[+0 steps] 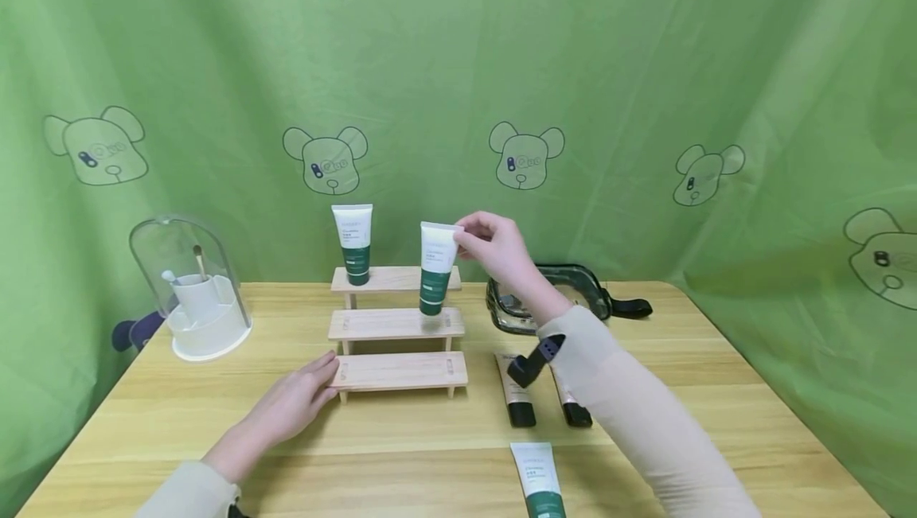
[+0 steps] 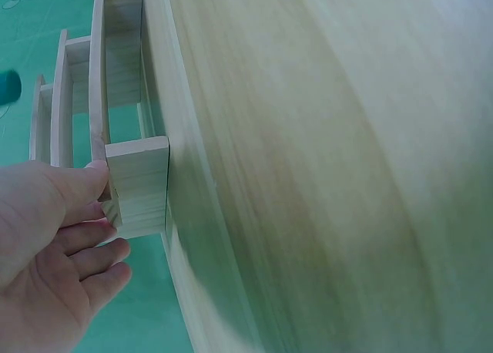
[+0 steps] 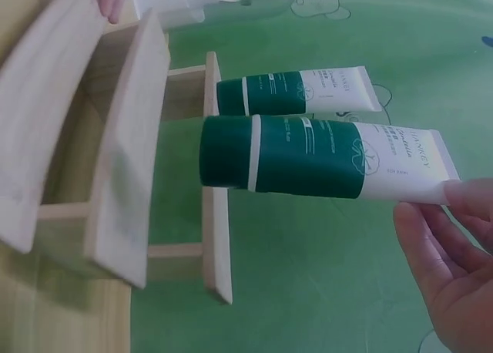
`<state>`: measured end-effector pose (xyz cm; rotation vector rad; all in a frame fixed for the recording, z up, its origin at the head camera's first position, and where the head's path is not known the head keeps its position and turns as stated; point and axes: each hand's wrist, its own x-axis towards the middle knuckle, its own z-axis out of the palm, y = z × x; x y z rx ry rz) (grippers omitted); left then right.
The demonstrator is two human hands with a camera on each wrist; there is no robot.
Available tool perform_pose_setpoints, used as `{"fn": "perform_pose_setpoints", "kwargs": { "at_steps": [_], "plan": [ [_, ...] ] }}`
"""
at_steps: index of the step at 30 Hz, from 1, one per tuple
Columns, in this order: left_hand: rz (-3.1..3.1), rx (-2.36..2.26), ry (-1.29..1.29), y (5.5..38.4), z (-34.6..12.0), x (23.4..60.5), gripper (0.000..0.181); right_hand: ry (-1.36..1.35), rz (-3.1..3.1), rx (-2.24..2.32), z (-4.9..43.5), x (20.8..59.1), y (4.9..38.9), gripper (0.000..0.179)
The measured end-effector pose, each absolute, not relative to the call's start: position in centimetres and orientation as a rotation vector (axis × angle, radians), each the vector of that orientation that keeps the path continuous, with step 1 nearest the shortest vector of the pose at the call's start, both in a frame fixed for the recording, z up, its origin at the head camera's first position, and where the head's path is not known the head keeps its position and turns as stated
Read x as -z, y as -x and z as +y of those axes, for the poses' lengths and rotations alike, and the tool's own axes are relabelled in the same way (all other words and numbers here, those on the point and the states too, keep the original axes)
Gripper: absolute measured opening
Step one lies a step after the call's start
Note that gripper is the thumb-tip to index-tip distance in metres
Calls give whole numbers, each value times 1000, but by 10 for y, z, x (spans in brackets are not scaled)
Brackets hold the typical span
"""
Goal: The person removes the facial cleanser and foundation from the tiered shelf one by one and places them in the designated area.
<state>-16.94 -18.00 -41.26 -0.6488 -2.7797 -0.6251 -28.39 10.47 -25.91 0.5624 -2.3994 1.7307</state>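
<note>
My right hand [image 1: 500, 249] pinches a white and green squeeze tube [image 1: 436, 267] by its flat crimped end, between thumb and fingers. The tube hangs cap down at the right side of a three-step wooden display stand [image 1: 401, 371], with its cap just above the middle step. A matching tube [image 1: 354, 243] stands on its cap at the left of the top step, also seen behind the held tube [image 3: 308, 159] in the right wrist view. My left hand [image 1: 299, 397] grips the left end of the lowest step, thumb [image 2: 86, 182] on its upper face and fingers beneath.
A third white and green tube [image 1: 539, 480] lies near the front. Two beige tubes with black caps, one nearer the stand [image 1: 517, 391], lie right, partly under my forearm. Behind is a clear black-trimmed pouch [image 1: 587, 287]. A domed white brush holder [image 1: 208, 319] stands left.
</note>
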Motion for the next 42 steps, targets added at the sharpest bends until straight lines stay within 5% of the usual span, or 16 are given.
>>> {"fn": "perform_pose_setpoints", "kwargs": {
  "at_steps": [42],
  "plan": [
    [-2788, 622, 645, 172, -181, 415, 43, -579, -2833, -1959, 296, 370, 176, 29]
  ]
}}
